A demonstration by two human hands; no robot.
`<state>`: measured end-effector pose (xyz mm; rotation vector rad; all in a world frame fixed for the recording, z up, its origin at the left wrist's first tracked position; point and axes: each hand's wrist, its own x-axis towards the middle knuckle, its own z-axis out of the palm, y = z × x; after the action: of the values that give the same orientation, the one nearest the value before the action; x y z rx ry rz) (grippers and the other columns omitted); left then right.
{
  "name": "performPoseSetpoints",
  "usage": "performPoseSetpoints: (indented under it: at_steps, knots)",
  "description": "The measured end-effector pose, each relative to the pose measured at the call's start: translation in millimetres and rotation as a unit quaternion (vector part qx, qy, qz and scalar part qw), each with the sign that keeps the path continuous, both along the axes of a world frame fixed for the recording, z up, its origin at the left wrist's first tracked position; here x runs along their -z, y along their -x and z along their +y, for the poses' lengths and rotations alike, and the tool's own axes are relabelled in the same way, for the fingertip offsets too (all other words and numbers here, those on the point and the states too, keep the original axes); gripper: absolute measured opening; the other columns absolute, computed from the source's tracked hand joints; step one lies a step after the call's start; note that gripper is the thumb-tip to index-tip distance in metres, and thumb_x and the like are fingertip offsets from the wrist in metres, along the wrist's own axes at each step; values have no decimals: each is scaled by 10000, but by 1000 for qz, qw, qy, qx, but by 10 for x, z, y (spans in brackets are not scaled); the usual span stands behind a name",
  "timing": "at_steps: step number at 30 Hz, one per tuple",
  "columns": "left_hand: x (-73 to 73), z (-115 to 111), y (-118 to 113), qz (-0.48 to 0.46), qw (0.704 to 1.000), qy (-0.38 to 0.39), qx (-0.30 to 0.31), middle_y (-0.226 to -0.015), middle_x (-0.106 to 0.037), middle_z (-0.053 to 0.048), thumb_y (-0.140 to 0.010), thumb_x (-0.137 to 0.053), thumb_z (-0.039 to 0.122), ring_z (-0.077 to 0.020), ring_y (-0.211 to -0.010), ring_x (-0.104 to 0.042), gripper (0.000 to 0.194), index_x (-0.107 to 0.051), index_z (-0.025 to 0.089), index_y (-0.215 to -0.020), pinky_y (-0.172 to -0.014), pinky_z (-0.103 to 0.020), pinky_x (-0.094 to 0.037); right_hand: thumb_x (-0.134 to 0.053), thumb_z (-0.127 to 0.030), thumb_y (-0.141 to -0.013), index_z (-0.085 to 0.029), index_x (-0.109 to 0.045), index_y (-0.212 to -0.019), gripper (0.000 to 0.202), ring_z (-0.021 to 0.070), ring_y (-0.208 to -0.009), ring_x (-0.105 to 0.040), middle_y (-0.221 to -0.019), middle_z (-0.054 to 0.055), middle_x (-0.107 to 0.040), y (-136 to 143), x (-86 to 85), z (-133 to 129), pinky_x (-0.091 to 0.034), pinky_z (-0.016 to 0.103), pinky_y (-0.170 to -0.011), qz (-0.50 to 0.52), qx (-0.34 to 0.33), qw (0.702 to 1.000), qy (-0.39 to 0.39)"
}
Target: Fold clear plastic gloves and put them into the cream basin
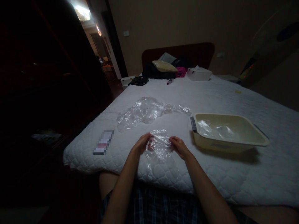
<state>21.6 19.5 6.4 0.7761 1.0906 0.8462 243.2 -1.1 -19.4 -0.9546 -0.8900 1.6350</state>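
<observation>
Clear plastic (pixel 161 149) | at the bed's (pixel 79 152) near edge | left hand (pixel 142 143) and right hand (pixel 179 147) pinch its opposite sides | light, even tension should spread it without tearing

A white quilted bed cover (pixel 81 155) spreads below, with a flat oblong item (pixel 104 142), pixelated, on it at 8 o'clock and a small yellow object (pixel 238 91) near 3 o'clock. At 11 o'clock sits a black bag (pixel 140 81); at 1 o'clock a pale yellow cushion (pixel 164 66) and a pink roll (pixel 180 72) lie before a dark headboard (pixel 198 54), with a white box (pixel 199 75) at 2 o'clock. Beyond, a lit doorway (pixel 98 46) opens between 10 and 11 o'clock, and a shadowed fan (pixel 288 31) stands at 2 o'clock.
</observation>
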Motion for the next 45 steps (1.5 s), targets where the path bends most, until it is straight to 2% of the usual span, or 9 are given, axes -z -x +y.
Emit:
performPoseSetpoints:
  at_steps: [6,11,16,22,26,30,34,40,45]
  knots:
    - [70,114,146,-4,1000,24,15,-749,-658,-78,-849,-409,402,-115,-409,-549,303,-519,137,-944,-403,-238,-450,-699,-407,-619,-166,-597,-741,289,111,-564,-539,-638,-10,-594,50,-48,-49,-413,233,-532,-74,12,996,-45]
    - [93,77,124,-17,999,11,25,-731,-662,-88,-796,-429,553,-146,-456,-581,457,-555,122,-880,-447,-280,-475,-663,-427,-641,-162,-568,-680,284,135,-599,-538,-618,1,-575,67,-41,-37,-423,252,-571,-214,130,954,-164]
    - [76,-8,134,-59,995,-26,76,-807,-665,-110,-733,-559,521,-188,-657,-644,429,-579,108,-846,-612,-313,-508,-579,-492,-696,-192,-516,-795,323,103,-437,-478,-526,-62,-472,31,28,0,-390,216,-425,-192,240,943,-127]
    - [147,-17,81,-5,995,-73,67,-684,-627,-50,-677,-675,359,-105,-523,-573,294,-569,116,-804,-478,-217,-462,-512,-539,-725,-188,-540,-826,367,90,-399,-409,-553,-48,-468,-39,56,22,-313,204,-371,-303,290,902,-102]
    - [200,3,15,42,996,-78,29,-643,-619,-41,-700,-633,399,-71,-421,-497,296,-547,119,-747,-390,-188,-385,-499,-542,-738,-173,-587,-779,381,120,-497,-466,-564,-12,-520,-168,30,27,-347,225,-470,-415,251,859,-163]
    - [200,8,13,48,995,-90,11,-536,-559,0,-680,-641,430,-45,-361,-412,331,-512,127,-651,-357,-176,-294,-489,-557,-735,-163,-607,-745,411,140,-536,-499,-574,11,-558,-265,11,25,-362,240,-515,-451,199,848,-193]
    - [102,-8,88,11,997,-47,52,-488,-494,8,-692,-598,506,-55,-389,-422,403,-520,120,-608,-365,-182,-247,-454,-560,-748,-157,-607,-712,433,151,-572,-513,-607,31,-581,-286,37,31,-373,246,-537,-447,207,847,-201]
    - [-81,-121,244,35,995,-70,64,-503,-461,38,-618,-703,322,-38,-414,-429,254,-544,125,-638,-422,-166,-319,-450,-548,-763,-167,-596,-716,411,160,-590,-524,-617,31,-585,-265,44,18,-375,253,-551,-446,214,845,-201]
    - [-76,-216,366,115,987,-75,84,-499,-478,29,-631,-675,333,-78,-375,-460,245,-551,143,-722,-387,-201,-356,-450,-554,-764,-174,-610,-833,418,165,-597,-537,-657,39,-606,-246,51,3,-383,260,-558,-467,213,833,-208]
